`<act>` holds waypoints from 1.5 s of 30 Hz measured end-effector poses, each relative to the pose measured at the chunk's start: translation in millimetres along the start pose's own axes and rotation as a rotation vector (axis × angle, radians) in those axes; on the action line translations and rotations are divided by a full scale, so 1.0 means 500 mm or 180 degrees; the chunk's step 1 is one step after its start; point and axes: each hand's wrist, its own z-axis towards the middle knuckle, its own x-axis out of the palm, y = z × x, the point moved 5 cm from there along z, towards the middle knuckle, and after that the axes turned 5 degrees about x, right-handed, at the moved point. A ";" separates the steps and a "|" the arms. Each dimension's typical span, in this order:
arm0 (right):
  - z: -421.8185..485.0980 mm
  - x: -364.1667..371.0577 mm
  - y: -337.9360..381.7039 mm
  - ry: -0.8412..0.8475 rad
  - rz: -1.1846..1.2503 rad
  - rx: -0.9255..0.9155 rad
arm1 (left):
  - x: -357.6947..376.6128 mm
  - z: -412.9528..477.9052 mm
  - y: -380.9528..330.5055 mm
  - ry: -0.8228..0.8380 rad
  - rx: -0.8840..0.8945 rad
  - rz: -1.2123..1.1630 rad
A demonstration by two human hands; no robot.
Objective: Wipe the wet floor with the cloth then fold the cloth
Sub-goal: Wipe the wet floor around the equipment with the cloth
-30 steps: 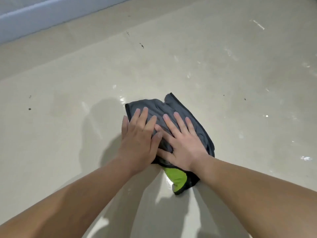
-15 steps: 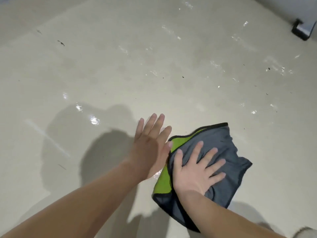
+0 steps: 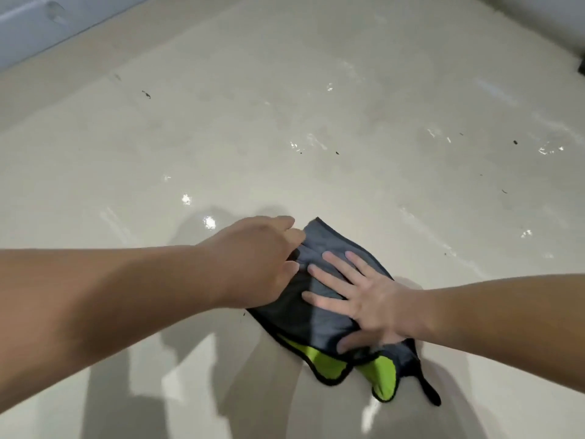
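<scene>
A grey cloth (image 3: 318, 321) with black trim and a lime-green underside lies crumpled on the glossy beige floor (image 3: 221, 128). My right hand (image 3: 364, 299) lies flat on top of it, fingers spread and pointing left. My left hand (image 3: 259, 258) comes in from the left, and its curled fingers and thumb pinch the bunched left edge of the cloth. Green folds and a black loop stick out at the cloth's near right corner. Wet streaks and shiny droplets (image 3: 304, 145) show on the floor beyond the cloth.
A pale blue-grey wall base (image 3: 31, 30) runs along the top left. A dark object (image 3: 581, 69) sits at the right edge, far back. Small dark specks (image 3: 146, 94) dot the floor, and another wet glint (image 3: 209, 222) lies just left of the cloth.
The cloth has slid and turned under my right hand, which now points left. My left hand, lifted beside the cloth half a second ago, has come back down onto its left edge.
</scene>
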 end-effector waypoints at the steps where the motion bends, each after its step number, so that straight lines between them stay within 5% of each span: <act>1: -0.007 0.009 -0.017 -0.0103 0.0052 -0.0015 | -0.010 0.011 -0.026 0.0112 -0.0084 0.0033; 7: -0.067 0.048 -0.142 -0.0503 -0.0054 -0.0087 | 0.033 0.121 -0.193 0.1050 -0.0419 0.0093; 15: -0.256 0.195 -0.265 -0.0962 0.0358 0.0629 | 0.157 0.252 -0.420 -0.0169 -0.0843 -0.1263; 17: -0.295 0.224 -0.311 -0.0992 0.0567 0.1133 | 0.168 0.266 -0.451 -0.0182 -0.0915 -0.1463; 21: -0.333 0.267 -0.351 -0.0856 0.1457 0.3271 | 0.156 0.281 -0.452 -0.0237 -0.0820 -0.1285; 23: -0.317 0.256 -0.322 -0.0699 0.2049 0.3861 | 0.146 0.285 -0.433 -0.0353 -0.0775 -0.1144; 26: -0.270 0.232 -0.226 -0.0752 0.2159 0.3338 | 0.136 0.279 -0.395 -0.0720 -0.0905 -0.1378; 30: -0.224 0.172 -0.078 -0.0735 0.1054 0.0620 | 0.120 0.272 -0.343 -0.0955 -0.1053 -0.1422; 32: -0.241 0.138 -0.080 -0.0998 0.1222 0.0061 | 0.124 0.280 -0.328 -0.1003 -0.1209 -0.1542; 35: -0.288 0.119 -0.187 -0.2011 0.1915 0.1195 | 0.121 0.286 -0.352 -0.1100 -0.1178 -0.1562; 38: -0.355 0.156 -0.297 -0.2271 0.2524 0.2577 | 0.172 0.268 -0.411 -0.0742 -0.1524 -0.1207; 42: -0.421 0.218 -0.362 -0.2282 0.2738 0.3078 | 0.305 0.273 -0.499 0.0072 -0.2401 -0.1448; 45: -0.438 0.246 -0.359 -0.2219 0.2675 0.3109 | 0.340 0.289 -0.506 -0.0164 -0.2464 -0.1089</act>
